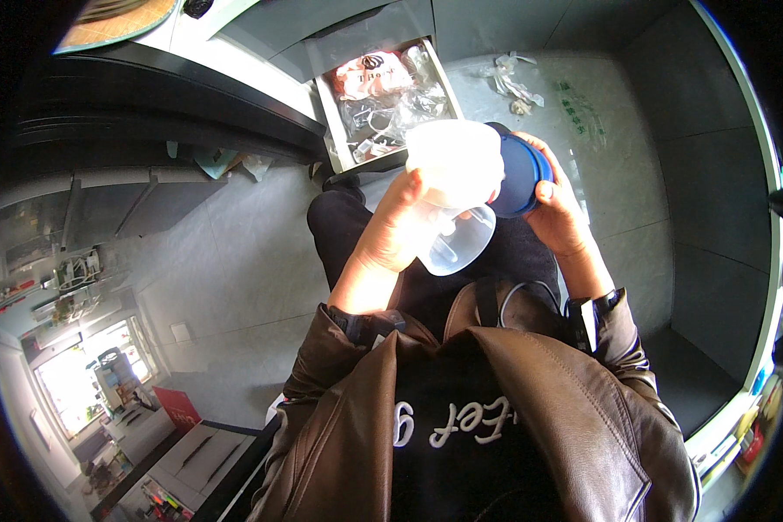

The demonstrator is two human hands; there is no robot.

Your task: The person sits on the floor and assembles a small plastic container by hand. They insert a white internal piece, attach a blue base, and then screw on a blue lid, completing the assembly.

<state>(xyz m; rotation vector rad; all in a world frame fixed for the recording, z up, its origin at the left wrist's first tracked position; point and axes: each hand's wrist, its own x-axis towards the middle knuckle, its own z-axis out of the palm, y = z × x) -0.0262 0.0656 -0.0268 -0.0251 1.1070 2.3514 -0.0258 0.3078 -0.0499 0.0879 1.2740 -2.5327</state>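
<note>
My left hand [393,228] is closed around a white plastic container [455,161], which is washed out by bright light. Just below it, a translucent plastic cup or lid [459,248] is tilted, with its rim toward me; the fingers of my left hand seem to show behind it, and I cannot tell how it is held. On the other side, my right hand [558,213] grips a round, dark blue lid-like piece [522,177] by its edge, thumb on the near face. The blue piece is right beside the white container; whether they touch is unclear.
An open drawer [451,94] ahead contains clear plastic bags [416,109] and a pink-and-white package [372,76]. Crumpled plastic [515,83] lies on the grey tiled floor [226,261]. Dark cabinet panels [713,174] stand to the right, with a dark counter edge [174,104] at left.
</note>
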